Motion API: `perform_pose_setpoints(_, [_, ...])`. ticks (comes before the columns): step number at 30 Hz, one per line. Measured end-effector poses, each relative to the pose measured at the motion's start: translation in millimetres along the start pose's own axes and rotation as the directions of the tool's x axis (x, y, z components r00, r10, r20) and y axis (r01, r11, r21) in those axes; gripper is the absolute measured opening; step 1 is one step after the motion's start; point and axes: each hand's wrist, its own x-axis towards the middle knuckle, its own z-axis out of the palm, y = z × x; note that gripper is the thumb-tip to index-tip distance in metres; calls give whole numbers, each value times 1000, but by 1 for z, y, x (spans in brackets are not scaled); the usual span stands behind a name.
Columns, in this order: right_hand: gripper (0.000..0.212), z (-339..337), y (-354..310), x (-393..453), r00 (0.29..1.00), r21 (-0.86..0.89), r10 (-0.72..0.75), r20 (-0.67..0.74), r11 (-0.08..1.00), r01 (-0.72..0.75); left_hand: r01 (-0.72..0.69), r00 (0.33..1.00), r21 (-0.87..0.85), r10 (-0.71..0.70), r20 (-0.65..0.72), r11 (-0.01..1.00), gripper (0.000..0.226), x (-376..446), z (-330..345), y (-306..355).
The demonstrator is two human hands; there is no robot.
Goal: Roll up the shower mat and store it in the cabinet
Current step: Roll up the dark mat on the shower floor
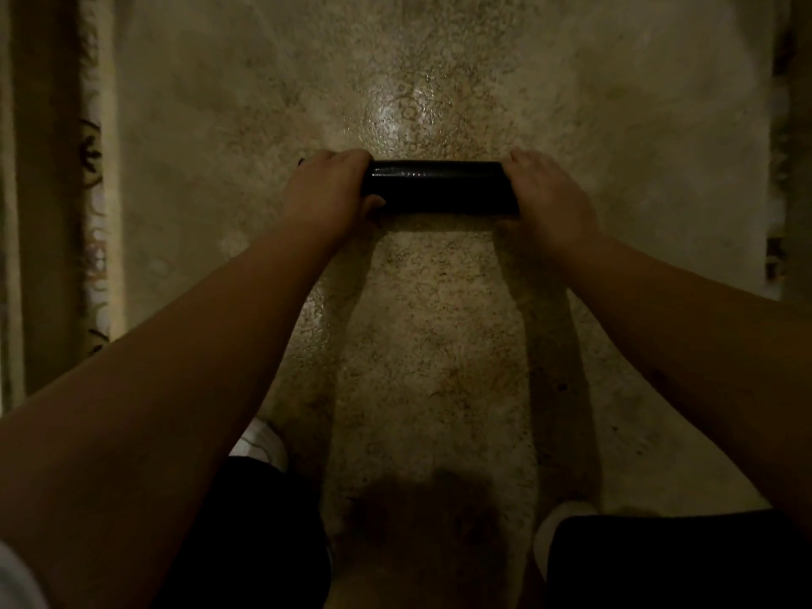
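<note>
Black rolled mat lies left to right, far from me; my left hand and right hand each grip an end.

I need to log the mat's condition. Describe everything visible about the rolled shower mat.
The shower mat is a dark, almost black, glossy roll that looks like rubber or vinyl. It lies horizontally on the speckled stone floor, fully rolled with no flat part showing. The left hand covers its left end and the right hand its right end. No cabinet is in view.
</note>
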Motion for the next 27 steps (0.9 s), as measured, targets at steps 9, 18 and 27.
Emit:
perform_pose_setpoints(9, [55, -9, 6, 18, 996, -110, -27, -81, 994, 18, -106, 990, 251, 124, -59, 962, 60, -1, 5, -23])
perform_pose_setpoints(18, [62, -7, 25, 16, 994, 64, -49, -97, 996, 55, -41, 995, 162, 55, -80, 986, 72, 1, 5, -45])
perform_pose_setpoints(27, [66, 2, 35, 29, 993, 109, -36, -108, 993, 48, -52, 996, 56, 55, -64, 997, 72, 18, 4, -57])
